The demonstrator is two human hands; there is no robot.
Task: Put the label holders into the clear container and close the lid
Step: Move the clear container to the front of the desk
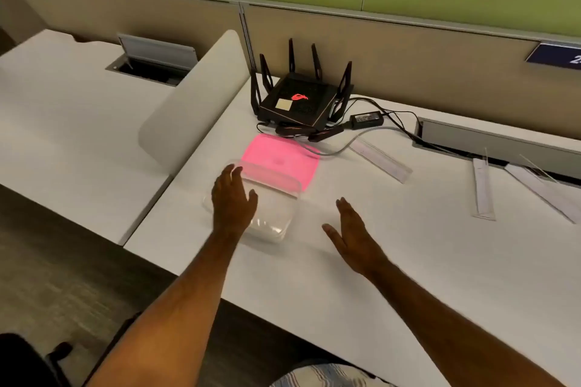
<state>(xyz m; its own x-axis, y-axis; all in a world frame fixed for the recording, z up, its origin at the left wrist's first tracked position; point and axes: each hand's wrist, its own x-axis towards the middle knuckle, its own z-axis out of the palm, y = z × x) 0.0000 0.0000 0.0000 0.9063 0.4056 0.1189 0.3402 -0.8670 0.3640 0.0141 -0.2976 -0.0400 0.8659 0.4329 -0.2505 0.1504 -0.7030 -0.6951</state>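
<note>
- Your right hand (347, 234) is nearest: it hovers flat over the desk (393, 261), fingers straight, holding nothing, just to the right of the container (276, 214).
- Your left hand (232, 201) is over the left part of the container with the fingers spread and relaxed. I cannot tell if it touches the plastic; it grips nothing.
- The container is clear and stands on the desk. The pink lid (283, 160) is behind it, at its far edge.
- Three label holders lie on the desk, outside the container: one (380, 160) near the cables, two (482, 188) (544, 192) far to the right.
- The black router (298, 100) stands at the back, by the partition.
</note>
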